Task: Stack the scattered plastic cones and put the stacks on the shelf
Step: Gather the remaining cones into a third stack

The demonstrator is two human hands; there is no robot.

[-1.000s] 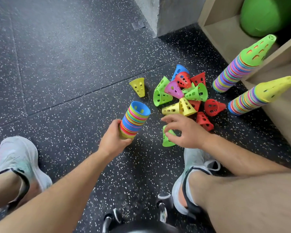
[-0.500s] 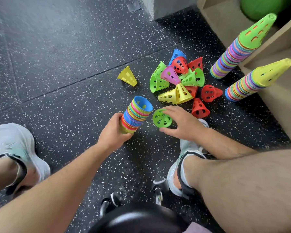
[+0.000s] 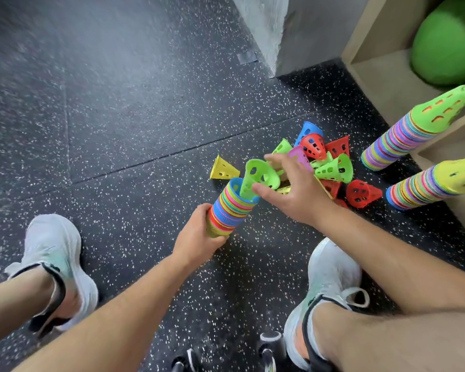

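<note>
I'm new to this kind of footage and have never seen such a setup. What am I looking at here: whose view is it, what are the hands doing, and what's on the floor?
No machine is involved. This is one picture from a wide-angle camera worn on a person's head, looking down at their own arms, legs and shoes. The left hand grips a multicoloured stack of nested plastic cones, open end up. The right hand pinches a single green perforated plastic cone, narrow end pointing into the stack's open top. On the speckled black floor lie a lone yellow cone and a pile of loose cones. A green-topped tall stack and a yellow-topped tall stack stand beside the pale wooden shelf.
</note>
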